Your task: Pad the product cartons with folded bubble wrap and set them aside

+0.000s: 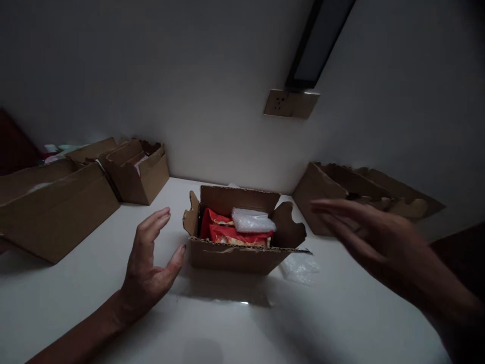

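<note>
From the head camera, a small open cardboard box point(237, 242) sits mid-table between both hands, its long axis running left to right. The left hand point(149, 265) is spread wide and empty, thumb just beside the box's left end and the nearer of the two. The right hand point(375, 242), flat, open and empty, hovers blurred off the right end. Red packets point(223, 230) and a clear bag point(252, 221) lie inside. The white table point(227, 328) meets a dim pale wall point(189, 76); other boxes point(56, 202) stand at both sides.

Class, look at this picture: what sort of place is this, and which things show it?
Probably a packing corner in a room. Open cardboard boxes stand on a white table against a plain wall with a socket; the middle box holds red packets.
</note>
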Demonstrator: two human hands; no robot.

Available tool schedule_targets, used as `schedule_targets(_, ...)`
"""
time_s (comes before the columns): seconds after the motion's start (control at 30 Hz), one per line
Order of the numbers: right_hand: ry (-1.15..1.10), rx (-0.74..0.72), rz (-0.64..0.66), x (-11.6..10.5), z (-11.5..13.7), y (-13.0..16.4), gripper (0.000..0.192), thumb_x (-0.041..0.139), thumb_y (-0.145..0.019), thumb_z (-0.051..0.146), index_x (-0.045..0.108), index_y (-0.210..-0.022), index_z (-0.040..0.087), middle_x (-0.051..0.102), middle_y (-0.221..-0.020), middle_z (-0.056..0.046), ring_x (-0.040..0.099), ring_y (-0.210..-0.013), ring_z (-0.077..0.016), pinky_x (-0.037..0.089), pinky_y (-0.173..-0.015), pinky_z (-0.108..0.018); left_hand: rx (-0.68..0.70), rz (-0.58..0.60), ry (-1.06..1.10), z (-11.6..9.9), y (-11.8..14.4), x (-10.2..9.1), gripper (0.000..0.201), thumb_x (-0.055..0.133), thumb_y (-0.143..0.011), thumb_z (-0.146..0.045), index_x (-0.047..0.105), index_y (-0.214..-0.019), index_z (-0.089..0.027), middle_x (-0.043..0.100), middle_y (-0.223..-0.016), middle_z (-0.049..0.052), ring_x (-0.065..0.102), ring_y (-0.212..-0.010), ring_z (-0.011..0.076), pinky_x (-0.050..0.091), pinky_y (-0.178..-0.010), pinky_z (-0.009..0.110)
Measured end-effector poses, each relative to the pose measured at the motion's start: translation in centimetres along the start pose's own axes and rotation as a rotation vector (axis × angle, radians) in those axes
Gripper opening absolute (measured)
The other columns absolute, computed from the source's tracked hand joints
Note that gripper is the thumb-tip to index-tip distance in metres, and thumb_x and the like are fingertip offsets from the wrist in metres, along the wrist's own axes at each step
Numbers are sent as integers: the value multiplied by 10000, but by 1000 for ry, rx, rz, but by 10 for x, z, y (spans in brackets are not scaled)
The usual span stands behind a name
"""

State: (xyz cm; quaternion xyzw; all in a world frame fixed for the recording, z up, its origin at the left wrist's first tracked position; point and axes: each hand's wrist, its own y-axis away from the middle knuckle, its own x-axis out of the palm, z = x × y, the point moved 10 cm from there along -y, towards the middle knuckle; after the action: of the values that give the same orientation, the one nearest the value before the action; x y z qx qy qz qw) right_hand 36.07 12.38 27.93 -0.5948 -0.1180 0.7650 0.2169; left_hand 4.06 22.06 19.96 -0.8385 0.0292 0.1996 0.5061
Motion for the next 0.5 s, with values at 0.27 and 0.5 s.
schedule_targets(0.27, -436, 219, 190, 125, -59, 54, 620, 671, -707, 628, 655, -1192, 243, 713, -1171, -141, 704, -847, -319, 601, -649, -428, -537, 309, 396, 75, 43, 66, 860, 767, -735, -240, 355, -1490, -260, 428, -1531, 138, 446, -1392, 332, 432, -1120, 516)
schedule_targets(0.5, -423, 203, 182, 137, -39, 38, 510, 557, -736, 707, 726, -803, 230, 737, -802, -106, 690, -811, -349, 582, -720, -460, -699, 261, 657, 49, 24, 119, 638, 812, -693, -296, 582, -1278, -194, 702, -1187, 110, 669, -1090, 310, 566, -941, 442)
